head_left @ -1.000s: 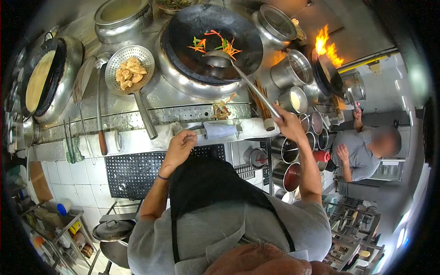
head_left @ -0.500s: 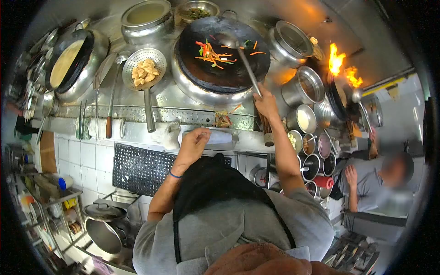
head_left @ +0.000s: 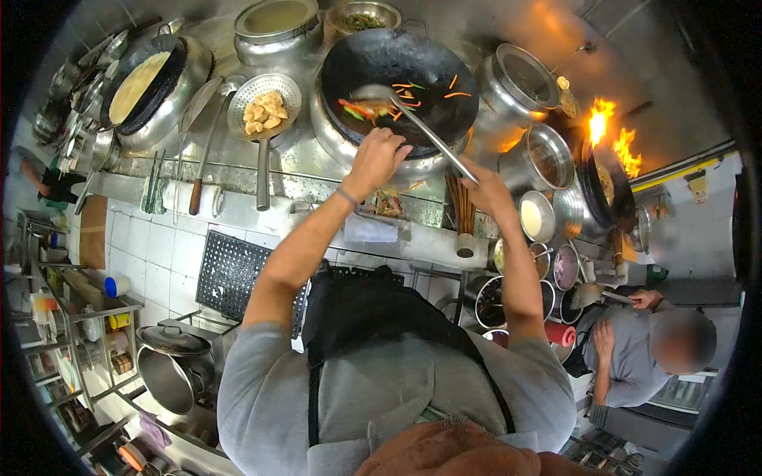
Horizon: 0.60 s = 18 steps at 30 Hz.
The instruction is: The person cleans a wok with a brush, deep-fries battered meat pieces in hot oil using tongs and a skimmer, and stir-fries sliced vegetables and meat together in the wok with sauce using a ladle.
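Observation:
My right hand (head_left: pixel 488 190) is wrapped round the handle of a long metal ladle (head_left: pixel 432 136). Its bowl is down in the black wok (head_left: pixel 429 59), blurred among strips of red, orange and green vegetables (head_left: pixel 361 109). Over the wok's near rim is my left hand (head_left: pixel 377 163), fingers curled; what they hold, if anything, is hidden. To the left, a perforated strainer (head_left: pixel 263 170) carries pale cooked pieces (head_left: pixel 264 113). Below my right hand, thin sticks (head_left: pixel 460 198) bundled together stand at the counter edge.
Flames (head_left: pixel 601 119) rise by another wok (head_left: pixel 605 186) on the right. A person (head_left: pixel 635 349) there holds a ladle (head_left: pixel 587 295). Metal pots (head_left: pixel 541 155) and several ingredient bowls crowd the right side. Another wok (head_left: pixel 139 87) with pale liquid sits on the left.
My left hand has moved up and forward from the counter edge to the wok's near rim. The ladle's bowl has come nearer, pushing the vegetables. The person on the right now shows a ladle lower down.

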{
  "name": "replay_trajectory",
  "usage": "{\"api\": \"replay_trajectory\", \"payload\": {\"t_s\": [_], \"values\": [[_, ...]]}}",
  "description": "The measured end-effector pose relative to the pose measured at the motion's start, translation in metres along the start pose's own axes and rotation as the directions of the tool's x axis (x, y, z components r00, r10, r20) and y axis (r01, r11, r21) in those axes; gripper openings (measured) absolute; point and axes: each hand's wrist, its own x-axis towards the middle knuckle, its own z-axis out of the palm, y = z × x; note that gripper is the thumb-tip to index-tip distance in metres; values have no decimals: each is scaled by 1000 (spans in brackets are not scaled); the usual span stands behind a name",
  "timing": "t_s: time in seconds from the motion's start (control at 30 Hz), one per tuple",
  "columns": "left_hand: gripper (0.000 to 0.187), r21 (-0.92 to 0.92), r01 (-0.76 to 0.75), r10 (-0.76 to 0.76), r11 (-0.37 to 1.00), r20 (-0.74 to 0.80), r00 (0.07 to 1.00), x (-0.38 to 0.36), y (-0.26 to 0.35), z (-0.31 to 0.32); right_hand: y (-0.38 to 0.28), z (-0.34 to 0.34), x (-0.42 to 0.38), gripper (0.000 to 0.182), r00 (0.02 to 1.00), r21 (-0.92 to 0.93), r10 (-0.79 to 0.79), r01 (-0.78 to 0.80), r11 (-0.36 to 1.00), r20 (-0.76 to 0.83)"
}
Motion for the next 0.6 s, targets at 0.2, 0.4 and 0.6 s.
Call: {"api": "replay_trajectory", "payload": {"t_s": [0.2, 0.4, 0.6], "values": [[47, -18, -2, 6, 1000, 191, 982, 29, -22, 28, -37, -68, -67, 51, 961, -272, 248, -274, 923, -126], [37, -97, -50, 59, 994, 84, 995, -20, 42, -36, -54, -102, -111, 45, 935, -231, 234, -298, 926, -266], [32, 46, 63, -72, 997, 241, 968, 10, 14, -21, -94, -160, -151, 43, 967, -318, 210, -246, 916, -143]]}}
